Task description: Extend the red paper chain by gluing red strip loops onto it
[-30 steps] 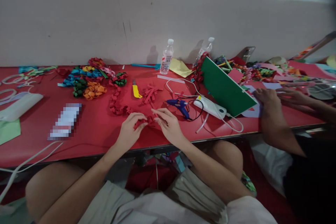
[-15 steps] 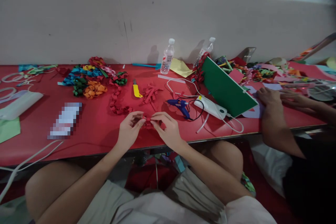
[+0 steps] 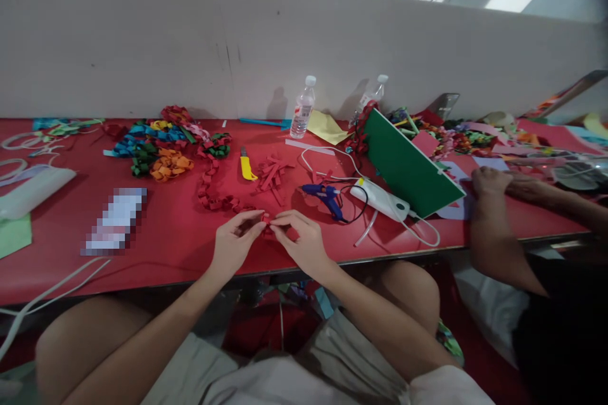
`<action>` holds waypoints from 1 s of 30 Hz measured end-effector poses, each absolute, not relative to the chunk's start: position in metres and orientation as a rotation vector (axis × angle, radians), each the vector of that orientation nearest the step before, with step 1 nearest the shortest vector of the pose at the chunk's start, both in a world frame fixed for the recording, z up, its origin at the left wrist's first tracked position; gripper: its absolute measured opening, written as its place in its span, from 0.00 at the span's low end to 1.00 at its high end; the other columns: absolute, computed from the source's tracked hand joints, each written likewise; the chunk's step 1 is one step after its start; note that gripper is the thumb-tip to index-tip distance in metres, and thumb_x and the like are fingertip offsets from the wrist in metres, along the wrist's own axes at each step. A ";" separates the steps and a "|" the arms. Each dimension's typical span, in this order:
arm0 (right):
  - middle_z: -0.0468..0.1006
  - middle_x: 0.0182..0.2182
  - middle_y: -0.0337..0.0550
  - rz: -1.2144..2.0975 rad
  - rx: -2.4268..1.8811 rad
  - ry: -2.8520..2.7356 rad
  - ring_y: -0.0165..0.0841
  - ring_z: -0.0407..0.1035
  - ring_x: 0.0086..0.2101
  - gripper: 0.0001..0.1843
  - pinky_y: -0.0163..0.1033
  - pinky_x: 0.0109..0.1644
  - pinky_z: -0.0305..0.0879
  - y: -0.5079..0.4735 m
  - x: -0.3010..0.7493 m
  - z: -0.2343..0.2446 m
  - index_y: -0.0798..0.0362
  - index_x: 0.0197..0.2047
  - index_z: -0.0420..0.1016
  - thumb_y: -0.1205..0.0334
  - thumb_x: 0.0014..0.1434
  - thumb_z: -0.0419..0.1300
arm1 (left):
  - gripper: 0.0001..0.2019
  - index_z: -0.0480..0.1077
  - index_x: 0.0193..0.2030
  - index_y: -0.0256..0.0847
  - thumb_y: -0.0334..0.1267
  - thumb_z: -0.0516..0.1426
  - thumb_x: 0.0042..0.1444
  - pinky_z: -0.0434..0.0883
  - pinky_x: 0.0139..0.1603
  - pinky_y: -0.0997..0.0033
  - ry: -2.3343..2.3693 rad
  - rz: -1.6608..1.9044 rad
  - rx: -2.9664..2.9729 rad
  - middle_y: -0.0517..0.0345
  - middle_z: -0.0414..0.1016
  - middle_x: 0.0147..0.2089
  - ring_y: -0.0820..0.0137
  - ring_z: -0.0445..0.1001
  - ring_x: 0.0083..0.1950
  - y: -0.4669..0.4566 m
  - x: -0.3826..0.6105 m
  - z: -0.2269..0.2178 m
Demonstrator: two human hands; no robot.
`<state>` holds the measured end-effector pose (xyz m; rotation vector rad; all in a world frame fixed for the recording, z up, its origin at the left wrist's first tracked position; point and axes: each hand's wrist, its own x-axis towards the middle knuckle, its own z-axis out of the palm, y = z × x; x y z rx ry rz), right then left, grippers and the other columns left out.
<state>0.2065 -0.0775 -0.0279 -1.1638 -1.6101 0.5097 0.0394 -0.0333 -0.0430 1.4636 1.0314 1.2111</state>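
Hands drawn closer, pinching red paper chain [image 3: 266, 226]

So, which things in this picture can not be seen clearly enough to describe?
Head view only:
- Red paper piece: mostly covered by the left hand and right hand; its shape is unclear.
- Flat object on the red table: blurred out.
- Bottle label: too small to read.
- White cable: cut off by the left edge.
- Co-worker's hand: what lies under it is hidden.
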 end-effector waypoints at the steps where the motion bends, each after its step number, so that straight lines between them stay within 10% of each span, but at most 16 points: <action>1: 0.80 0.39 0.46 0.509 -1.165 -1.629 0.34 0.75 0.40 0.08 0.40 0.47 0.71 -0.078 0.206 -0.028 0.49 0.41 0.78 0.59 0.66 0.58 | 0.17 0.79 0.44 0.39 0.47 0.66 0.52 0.79 0.46 0.68 1.032 1.211 1.459 0.51 0.83 0.42 0.67 0.81 0.42 -0.033 0.039 -0.043; 8: 0.75 0.42 0.49 0.028 -1.361 -1.540 0.39 0.70 0.45 0.06 0.46 0.52 0.67 -0.070 0.254 0.001 0.49 0.42 0.72 0.58 0.65 0.58 | 0.17 0.79 0.44 0.39 0.48 0.65 0.52 0.79 0.47 0.66 1.076 1.273 1.502 0.50 0.83 0.42 0.66 0.81 0.41 -0.026 0.033 -0.039; 12: 0.70 0.38 0.47 -0.101 -1.722 -1.455 0.39 0.67 0.37 0.21 0.44 0.43 0.66 -0.061 0.312 0.006 0.53 0.45 0.66 0.47 0.58 0.64 | 0.19 0.78 0.45 0.39 0.49 0.66 0.51 0.79 0.47 0.66 1.130 1.356 1.427 0.50 0.83 0.41 0.67 0.81 0.40 -0.016 0.024 -0.035; 21: 0.76 0.40 0.55 0.064 -1.994 -1.808 0.46 0.69 0.45 0.13 0.48 0.49 0.65 -0.048 0.319 -0.028 0.56 0.42 0.75 0.55 0.65 0.55 | 0.17 0.77 0.44 0.40 0.47 0.66 0.52 0.79 0.47 0.67 1.120 1.371 1.466 0.51 0.83 0.41 0.67 0.81 0.40 -0.013 0.020 -0.039; 30: 0.78 0.31 0.45 0.622 -1.352 -1.668 0.38 0.71 0.30 0.12 0.39 0.32 0.67 -0.083 0.287 0.004 0.51 0.42 0.76 0.53 0.65 0.56 | 0.13 0.78 0.42 0.40 0.45 0.65 0.53 0.79 0.42 0.71 1.044 1.415 1.555 0.53 0.82 0.38 0.69 0.80 0.37 -0.017 0.023 -0.034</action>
